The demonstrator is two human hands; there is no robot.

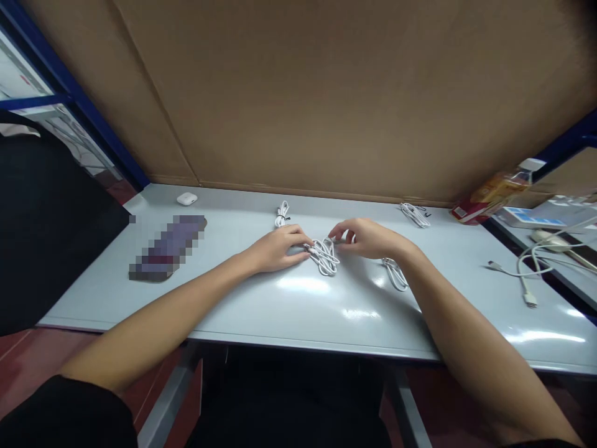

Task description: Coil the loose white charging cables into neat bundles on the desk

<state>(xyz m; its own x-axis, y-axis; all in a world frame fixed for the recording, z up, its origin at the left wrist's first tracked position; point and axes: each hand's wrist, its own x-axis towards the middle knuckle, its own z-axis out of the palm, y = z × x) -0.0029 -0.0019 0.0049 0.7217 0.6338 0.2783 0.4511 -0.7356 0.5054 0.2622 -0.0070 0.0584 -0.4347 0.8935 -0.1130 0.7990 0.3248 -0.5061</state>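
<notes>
On the tabletop (261,311), far left: a small white case (187,198) sits at the back, well apart from the hands.
Left arm: it comes up from the bottom left corner, almost straight, low over the front edge.
Left hand (285,249): palm down, fingers a little bent. Its grip looks like finger and thumb pinching the left end of the middle cable.
Tied cable (282,214): it lies just behind the left hand, with a black tie on it.
Middle cable (325,260): it lies in white loops between the two hands. Best to hold it softly and keep the loops side by side. One hand should hold firm while the other moves. A hard pull could make a knot.
Right hand (366,239): wrist up high, fingers curled down to the loops' top right edge. I can't tell if this grip pinches or only touches.
Curled cable (394,274): partly hidden by the right arm. Best to keep that arm lifted, so it doesn't drag this one.
Far bundle (414,214): white, near the back, out of the way.
</notes>
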